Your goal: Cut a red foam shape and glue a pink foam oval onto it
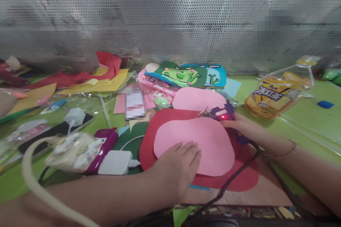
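My left hand (174,166) lies flat on a pink rounded paper shape (197,133), its fingers stretched out. Beneath that is a larger red paper shape (239,181), over a brown board (274,191). At the far right edge of the pink shape, my right hand (239,124) is closed around a dark blue hot glue gun (226,111). A red light glows on the gun, its nozzle points left, and a black cord (226,186) runs toward me. Behind the gun lies a second pink shape (198,98).
Green decorated paper pieces (178,74) lie at the back before a perforated metal panel (170,17). A tea bottle (274,92) lies at right. Left are a power strip (77,150), white charger (115,163), phone (87,118) and pale cable (32,181).
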Tool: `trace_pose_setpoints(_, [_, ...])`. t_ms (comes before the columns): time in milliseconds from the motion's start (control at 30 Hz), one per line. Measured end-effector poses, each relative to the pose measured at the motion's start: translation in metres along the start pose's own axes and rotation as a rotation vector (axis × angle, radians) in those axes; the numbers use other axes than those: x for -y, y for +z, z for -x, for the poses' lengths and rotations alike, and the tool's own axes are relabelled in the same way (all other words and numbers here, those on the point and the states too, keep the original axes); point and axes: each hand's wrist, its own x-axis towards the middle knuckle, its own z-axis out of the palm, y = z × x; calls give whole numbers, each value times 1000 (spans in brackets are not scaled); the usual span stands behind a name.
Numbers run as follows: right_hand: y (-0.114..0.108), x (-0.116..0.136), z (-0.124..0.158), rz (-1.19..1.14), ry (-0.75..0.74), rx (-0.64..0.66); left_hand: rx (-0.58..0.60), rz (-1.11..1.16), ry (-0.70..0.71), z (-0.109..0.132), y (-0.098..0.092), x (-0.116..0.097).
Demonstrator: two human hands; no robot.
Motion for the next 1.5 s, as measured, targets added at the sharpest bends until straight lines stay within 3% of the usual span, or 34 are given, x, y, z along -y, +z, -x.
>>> trace_pose_setpoints(200, [3, 0, -2, -170, 141, -16, -60, -2, 1, 1, 1, -2])
trace_pose_setpoints(367, [5, 2, -1, -277, 110, 111, -60, 35, -70, 2, 2, -3])
trace_pose_setpoints(467, [6, 2, -2, -238, 106, 107, -62, 44, -92, 2, 3, -2])
trace_pose_setpoints(667, [6, -1, -3, -106, 25, 136, -53, 35, -73, 1, 6, -4])
trace_pose_setpoints(900, [7, -8, 1, -19, -297, 230, -62, -29, -96, 2, 2, -6])
trace_pose_setpoints(1100, [8, -8, 1, -27, -269, 224, -45, -81, -117, 1, 4, -8])
trace_pose_setpoints(1333, [13, -10, -2, 14, -277, 238, 4, 30, -168, 1, 5, -8])
trace_pose_setpoints(1500, [15, -13, -7, 53, -263, 159, -42, 99, -154, 3, 10, -7])
